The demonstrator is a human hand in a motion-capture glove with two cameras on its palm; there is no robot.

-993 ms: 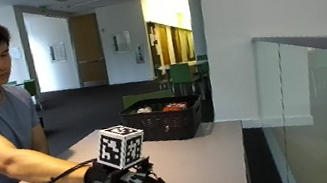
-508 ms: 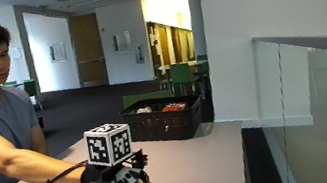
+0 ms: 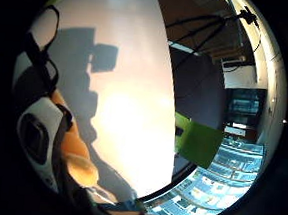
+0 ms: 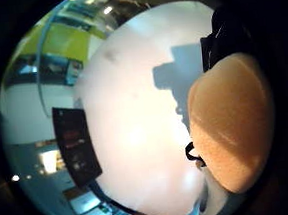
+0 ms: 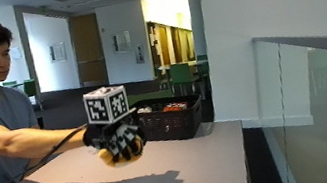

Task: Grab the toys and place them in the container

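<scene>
Orange toy (image 5: 118,158) in hand (image 5: 120,138), basket (image 5: 172,118) beyond.

Right hand (image 5: 118,141) raised, fingers curled

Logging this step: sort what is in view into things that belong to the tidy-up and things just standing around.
Part of the job:
- gloved right hand, gripping the toy
- orange toy, lifted off the table
- black basket at the table's far end, with toys inside

Just standing around:
- table
- green chair in the room behind
- glass partition
</scene>
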